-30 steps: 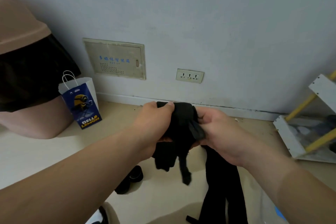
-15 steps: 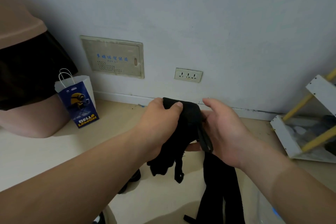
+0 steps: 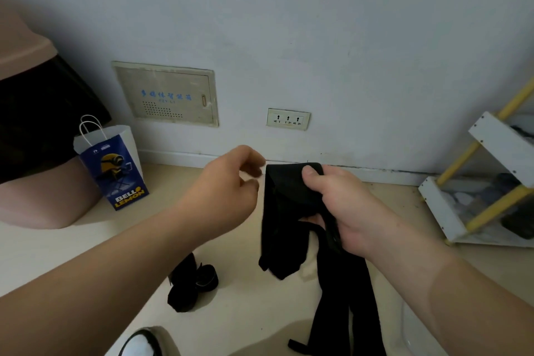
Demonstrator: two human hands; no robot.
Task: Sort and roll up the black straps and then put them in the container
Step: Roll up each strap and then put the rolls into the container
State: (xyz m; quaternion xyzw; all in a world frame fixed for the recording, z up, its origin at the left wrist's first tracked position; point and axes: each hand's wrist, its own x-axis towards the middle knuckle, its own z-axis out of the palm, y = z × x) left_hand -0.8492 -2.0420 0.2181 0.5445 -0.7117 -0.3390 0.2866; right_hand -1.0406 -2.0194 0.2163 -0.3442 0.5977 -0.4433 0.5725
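1. Your right hand [image 3: 344, 205] grips the folded black strap [image 3: 284, 211], held above the floor.
2. Your left hand [image 3: 228, 185]: loosely curled, empty, just beside it.
3. Strap tails cut off at bottom edge.

The room was dim, and the light was soft and a bit blue-grey on the wall [image 3: 346, 37]. I could not tell where it came from. Shadows on the floor [image 3: 245, 312] were faint, with fuzzy edges. Nothing shone or glared. The black straps [image 3: 286, 211] were so dark that their folds were hard to see. My left hand [image 3: 228, 182] looked a little blurry. At the sides the picture bent, so the shelf [image 3: 497, 139] seemed to lean.
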